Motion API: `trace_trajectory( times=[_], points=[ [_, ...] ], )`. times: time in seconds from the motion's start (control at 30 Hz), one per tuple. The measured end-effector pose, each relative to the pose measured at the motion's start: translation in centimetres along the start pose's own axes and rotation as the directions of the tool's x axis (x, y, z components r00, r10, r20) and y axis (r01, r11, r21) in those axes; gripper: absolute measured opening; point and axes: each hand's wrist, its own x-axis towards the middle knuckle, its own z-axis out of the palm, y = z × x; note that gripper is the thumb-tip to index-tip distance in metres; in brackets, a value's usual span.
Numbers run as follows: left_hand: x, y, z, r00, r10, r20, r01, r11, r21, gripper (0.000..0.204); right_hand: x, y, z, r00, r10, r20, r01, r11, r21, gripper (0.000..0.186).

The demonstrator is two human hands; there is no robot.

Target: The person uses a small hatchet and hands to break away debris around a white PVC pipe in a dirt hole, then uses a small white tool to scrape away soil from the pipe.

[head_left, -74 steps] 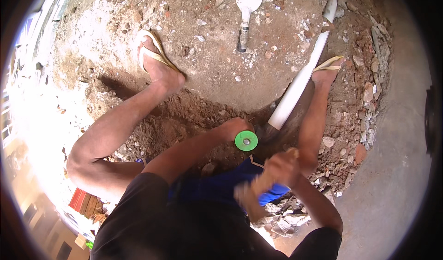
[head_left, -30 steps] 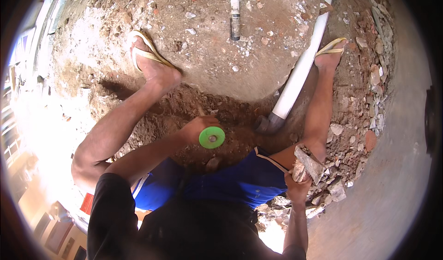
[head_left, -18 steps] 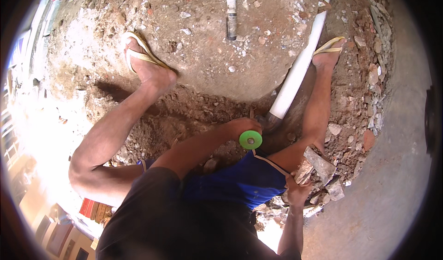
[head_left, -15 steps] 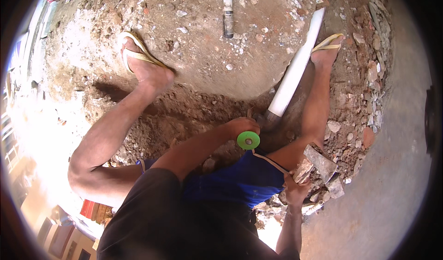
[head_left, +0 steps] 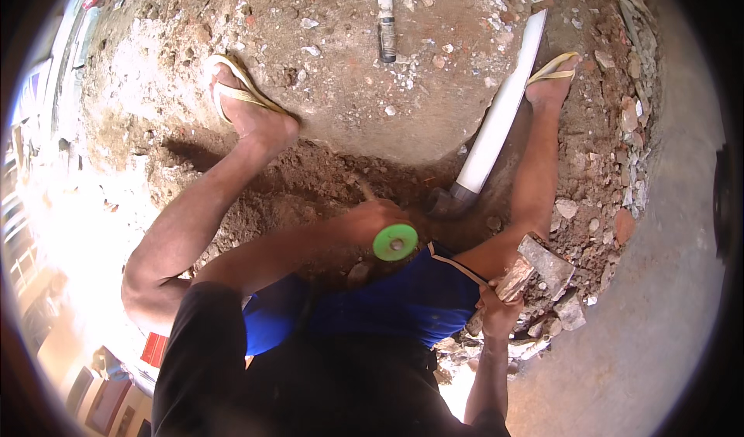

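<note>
My left hand (head_left: 378, 217) is closed around a chisel with a round green guard (head_left: 395, 242), whose struck end faces up. Beyond the fist, a thin shaft points toward the loose soil of the trench (head_left: 325, 177); its tip is hard to make out. Off to the right, beside my thigh, my right hand (head_left: 501, 314) grips a hammer with a blocky grey head (head_left: 547, 267) and rough brown wood next to it. A white pipe (head_left: 496, 127) ends in a dark fitting (head_left: 451, 203) in the trench, just right of the chisel.
A trowel-like tool (head_left: 387, 18) with a pale blade and dark-ended handle lies on the hard ground ahead. My sandalled feet (head_left: 246, 104) straddle the trench. Broken rubble (head_left: 570, 310) is heaped at the right, along a smooth grey floor (head_left: 643, 313).
My left hand has shifted left with the chisel, away from the pipe's dark fitting, and the green guard has tilted. My right hand and the hammer have barely moved.
</note>
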Motion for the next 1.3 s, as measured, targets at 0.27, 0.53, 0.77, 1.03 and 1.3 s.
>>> trace_trajectory(
  times=[0.27, 0.53, 0.77, 1.03, 1.3],
  points=[
    [4.5, -0.3, 4.6, 0.97, 0.128, -0.205, -0.127, 0.992, 0.018, 0.037, -1.1, -1.0, -0.9, 0.995, -0.096, 0.019, 0.097, 0.994, -0.043, 0.011],
    [0.9, -3.3, 3.2, 0.955, 0.124, -0.27, -0.105, 0.991, 0.085, 0.036, 0.5, -3.2, 0.1, 0.678, -0.467, 0.568, 0.724, 0.559, -0.404, 0.028],
    [-0.8, -2.5, 3.5, 0.918, -0.109, -0.381, 0.087, 0.993, -0.076, 0.04, 1.7, -7.0, 4.5, 0.034, -0.439, 0.898, 0.997, 0.077, -0.001, 0.046],
    [0.2, -4.0, 1.8, 0.906, -0.083, -0.414, 0.047, 0.994, -0.097, 0.036, 4.7, -6.6, 9.1, 0.161, -0.094, 0.982, 0.987, -0.002, -0.162, 0.028],
    [0.2, -4.7, 2.3, 0.943, -0.08, -0.322, 0.081, 0.997, -0.012, 0.036, 8.9, -5.6, 9.9, 0.403, -0.129, 0.906, 0.914, 0.001, -0.406, 0.024]
  ],
)
